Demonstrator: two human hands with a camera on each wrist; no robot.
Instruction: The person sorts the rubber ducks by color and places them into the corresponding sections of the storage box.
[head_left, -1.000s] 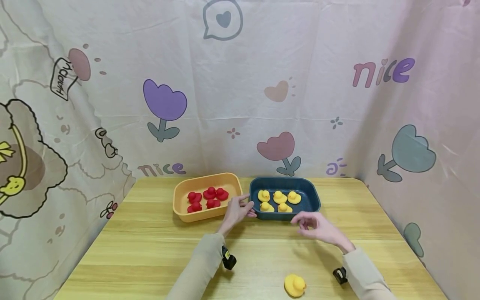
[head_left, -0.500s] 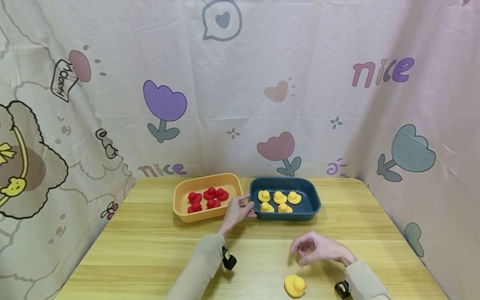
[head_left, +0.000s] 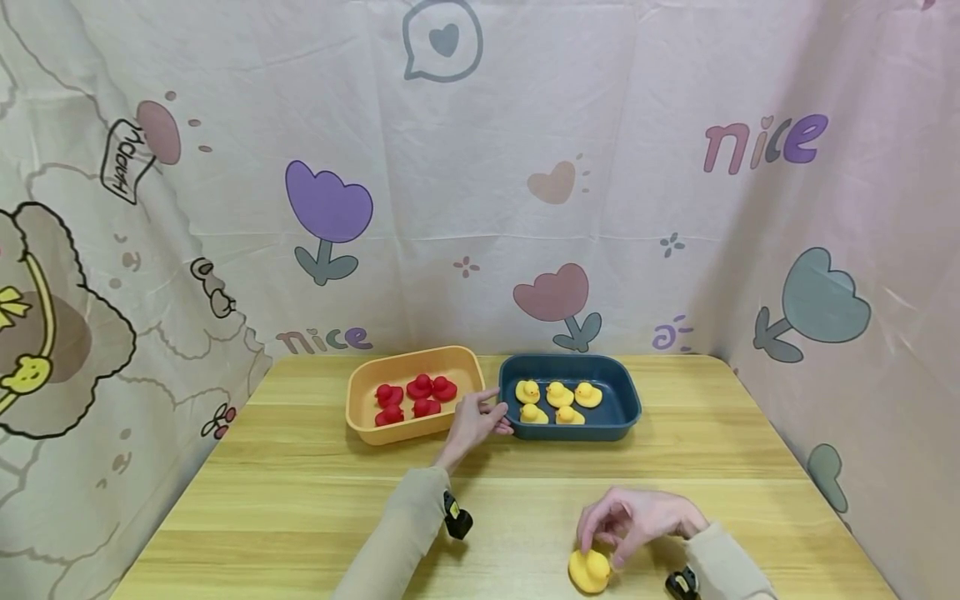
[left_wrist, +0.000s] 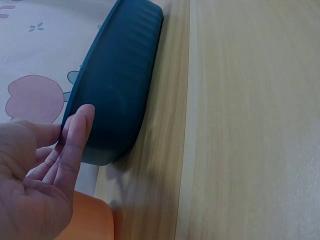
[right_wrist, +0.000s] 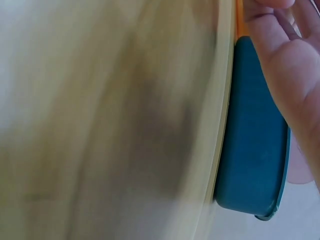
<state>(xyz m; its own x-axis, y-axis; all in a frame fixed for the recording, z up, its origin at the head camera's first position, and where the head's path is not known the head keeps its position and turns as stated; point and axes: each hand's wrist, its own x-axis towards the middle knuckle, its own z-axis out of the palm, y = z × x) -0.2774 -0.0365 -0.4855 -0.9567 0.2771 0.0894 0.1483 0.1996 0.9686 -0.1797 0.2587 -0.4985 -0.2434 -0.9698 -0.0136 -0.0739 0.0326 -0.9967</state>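
My left hand (head_left: 474, 421) pinches the near left corner of a dark blue plastic tray (head_left: 630, 429); in the left wrist view the thumb is at the rim and a finger lies against the outer wall of the same blue tray (left_wrist: 120, 75). Several yellow rubber ducks (head_left: 559, 394) stand in that tray. One more yellow rubber duck (head_left: 588, 573) sits on the table near its front edge. Over it hovers my right hand (head_left: 637, 517), thumb and fingertips spread apart right at the duck's far side. This duck is out of sight in the right wrist view.
Left of the blue tray stands an orange-yellow tray (head_left: 360, 425) with several red rubber ducks (head_left: 420, 385). Both trays are on the wooden table (head_left: 285, 500), near its back edge. A printed cloth (head_left: 450, 167) hangs behind and at the sides.
My right hand has moved from the blue tray's front down toward me to the lone yellow duck. My left hand stays on the blue tray, and the ducks have not moved.
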